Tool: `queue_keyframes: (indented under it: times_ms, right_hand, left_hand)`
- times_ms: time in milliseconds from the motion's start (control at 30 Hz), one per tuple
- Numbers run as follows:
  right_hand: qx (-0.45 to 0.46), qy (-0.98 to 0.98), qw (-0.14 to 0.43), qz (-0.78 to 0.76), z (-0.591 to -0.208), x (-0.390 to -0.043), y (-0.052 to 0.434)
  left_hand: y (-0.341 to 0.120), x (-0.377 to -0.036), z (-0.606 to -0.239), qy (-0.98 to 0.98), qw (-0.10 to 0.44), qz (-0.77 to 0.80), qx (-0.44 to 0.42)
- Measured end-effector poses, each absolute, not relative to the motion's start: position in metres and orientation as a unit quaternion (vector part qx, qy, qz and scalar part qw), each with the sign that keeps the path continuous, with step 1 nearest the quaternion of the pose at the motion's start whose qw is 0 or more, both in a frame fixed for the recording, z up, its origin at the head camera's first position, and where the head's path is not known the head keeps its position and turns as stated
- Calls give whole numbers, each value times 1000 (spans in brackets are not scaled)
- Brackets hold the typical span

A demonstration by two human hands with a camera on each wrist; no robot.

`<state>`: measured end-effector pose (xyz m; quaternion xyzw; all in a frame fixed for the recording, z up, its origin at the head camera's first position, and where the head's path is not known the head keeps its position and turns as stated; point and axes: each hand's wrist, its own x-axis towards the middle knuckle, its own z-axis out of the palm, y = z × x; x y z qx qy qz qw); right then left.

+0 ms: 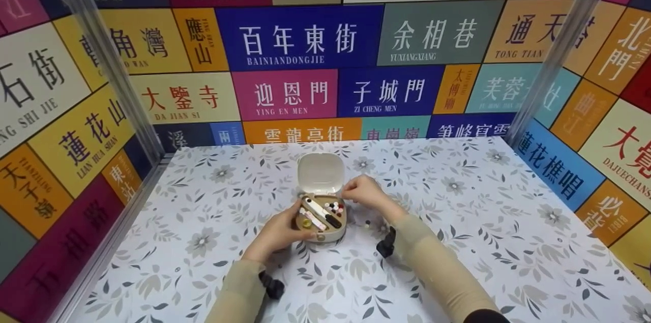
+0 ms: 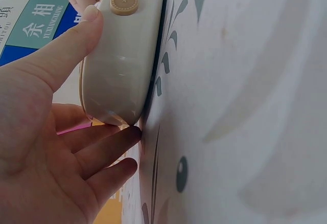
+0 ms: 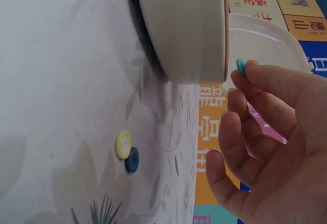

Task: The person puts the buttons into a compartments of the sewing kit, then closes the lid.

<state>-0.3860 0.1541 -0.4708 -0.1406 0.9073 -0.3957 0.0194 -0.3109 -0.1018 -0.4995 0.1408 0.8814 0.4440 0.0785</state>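
Note:
On the table stands a small cream sewing box (image 1: pixel 333 236) with its lid (image 1: pixel 320 173) raised at the back and a tan button-shaped catch (image 2: pixel 124 3) on its front. My left hand (image 1: pixel 278 231) grips the box's left side, thumb along the front rim. Between thumb and forefinger my right hand (image 1: pixel 367 192) pinches a small teal button (image 3: pixel 240 66), close to the box's right rear rim. Inside the box, a white and black pen-like tool (image 1: pixel 331 219) lies diagonally. Small white, red and black pieces (image 1: pixel 334 207) fill the right compartment; a yellow round piece (image 1: pixel 306 223) sits front left.
A yellow button (image 3: pixel 123 144) and a dark button (image 3: pixel 132 160) lie on the table just right of the box. The table (image 1: pixel 203 272) has a floral cover. Sign-printed walls (image 1: pixel 300 38) enclose the back and both sides.

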Motion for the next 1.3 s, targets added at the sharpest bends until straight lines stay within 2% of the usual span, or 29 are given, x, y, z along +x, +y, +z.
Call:
queue_keyframes:
  times_ms: [833, 1300]
  right_hand:
    - [-102, 912, 20, -397, -475, -386, 138]
    - [-109, 910, 20, -400, -479, -388, 131]
  left_hand:
    - [-102, -309, -497, 892, 75, 421, 145]
    - [-102, -310, -498, 890, 67, 426, 146]
